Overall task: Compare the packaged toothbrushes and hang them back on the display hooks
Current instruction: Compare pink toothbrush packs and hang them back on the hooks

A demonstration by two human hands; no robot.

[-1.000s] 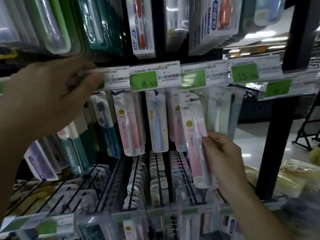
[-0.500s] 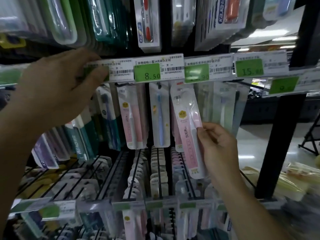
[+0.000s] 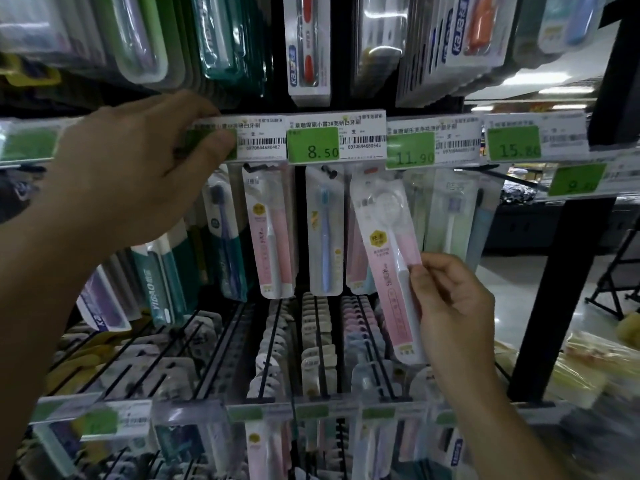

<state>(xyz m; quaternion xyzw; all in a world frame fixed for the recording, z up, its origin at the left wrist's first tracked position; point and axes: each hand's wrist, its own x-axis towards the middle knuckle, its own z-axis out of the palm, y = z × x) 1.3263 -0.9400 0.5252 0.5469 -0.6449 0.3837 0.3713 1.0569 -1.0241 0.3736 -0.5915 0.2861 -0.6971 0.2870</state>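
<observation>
Presently, the right hand (image 3: 453, 306) is pinching a pink packaged toothbrush (image 3: 389, 268) at its right edge between thumb and fingertips, holding it tilted, top leaning left, in front of the pink packs hanging behind it. Judged from the pose, the pack is being steered upward so its top can reach a display hook (image 3: 329, 169) under the price rail; it is not yet hanging.

The left hand (image 3: 138, 178) is reaching to the left end of the price rail (image 3: 346, 161), curled fingers gripping the label holder (image 3: 242, 140) there, thumb below its front edge, probably tipping it clear of the hook beneath.

Items hanging, left to right: a teal pack marked "YIBNO" (image 3: 157, 292); a pink pack (image 3: 268, 237); a blue-brush pack (image 3: 325, 233); pale green packs at far right (image 3: 450, 220).

Labels reading: green tag "8.50" (image 3: 313, 145) with barcode 6970844680543; barcode 6970844680482 on the gripped holder; "11.90" (image 3: 410, 152); "15.80", blurred (image 3: 514, 143). The upper row is showing a red-brush pack marked "KaJa" (image 3: 306, 46). Chinese product names are printed on the tags, too soft to transcribe reliably.
</observation>
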